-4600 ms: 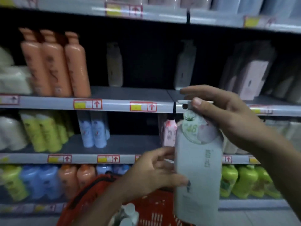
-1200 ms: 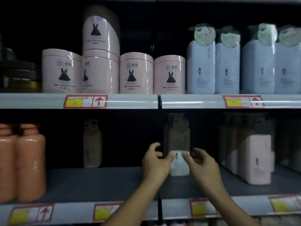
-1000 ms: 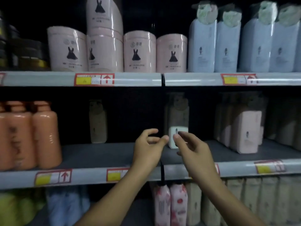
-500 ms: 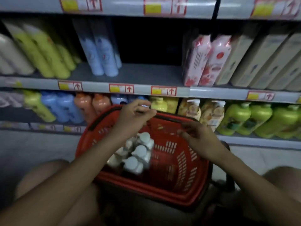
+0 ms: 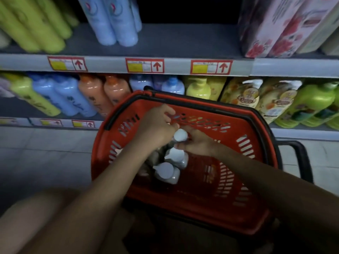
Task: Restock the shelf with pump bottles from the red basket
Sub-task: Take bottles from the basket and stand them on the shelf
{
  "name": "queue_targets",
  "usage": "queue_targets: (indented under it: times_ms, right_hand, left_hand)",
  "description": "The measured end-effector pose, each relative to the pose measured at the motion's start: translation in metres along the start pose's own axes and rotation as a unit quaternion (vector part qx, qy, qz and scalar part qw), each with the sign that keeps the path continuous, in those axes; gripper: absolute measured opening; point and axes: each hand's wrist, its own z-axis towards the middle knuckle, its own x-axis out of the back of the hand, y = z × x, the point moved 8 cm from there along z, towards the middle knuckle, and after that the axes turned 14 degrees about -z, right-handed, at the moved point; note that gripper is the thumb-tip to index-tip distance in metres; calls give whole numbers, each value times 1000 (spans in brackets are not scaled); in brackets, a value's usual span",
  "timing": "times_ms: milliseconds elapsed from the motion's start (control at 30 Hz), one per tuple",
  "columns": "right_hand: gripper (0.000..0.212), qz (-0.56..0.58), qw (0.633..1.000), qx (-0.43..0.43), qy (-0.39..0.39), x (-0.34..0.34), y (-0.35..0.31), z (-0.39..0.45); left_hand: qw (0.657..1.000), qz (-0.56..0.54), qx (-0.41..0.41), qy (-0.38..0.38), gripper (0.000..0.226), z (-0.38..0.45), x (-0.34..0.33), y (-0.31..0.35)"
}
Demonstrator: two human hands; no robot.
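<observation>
Reaching back into the basket (image 5: 256, 143) from the shelf, both hands, left (image 5: 156, 128) and right (image 5: 197, 143), now clamp their grip on the farthest bottle (image 5: 180, 135); next restock begins.

the right half of the red basket (image 5: 238, 162) lies bare. pump bottles (image 5: 170, 162) crowd its left. shelf (image 5: 174, 41) middle is open.

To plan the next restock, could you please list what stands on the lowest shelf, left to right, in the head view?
Lime-green bottle → blue bottles → orange bottles → pale blue bottles → yellow bottle → patterned pump bottles → bright green bottles.
</observation>
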Motion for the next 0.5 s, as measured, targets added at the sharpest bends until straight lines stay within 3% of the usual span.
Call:
queue_targets:
  times_ms: [67,233,367,500]
  right_hand:
    - [65,4,1000,-17,24,-1,-5,10]
    - [40,-80,994,-41,67,12,-12,17]
    - [41,-78,987,-70,121,40,8,-3]
    - [41,-111,979,-32,170,85,-7,-37]
  left_hand:
    - [1000,6,-2,-2,34,2,2,-4]
    - [1000,9,7,3,32,4,12,-22]
    - [1000,-4,-8,-7,32,6,10,-17]
    - [996,-50,-43,-59,40,7,-7,-1]
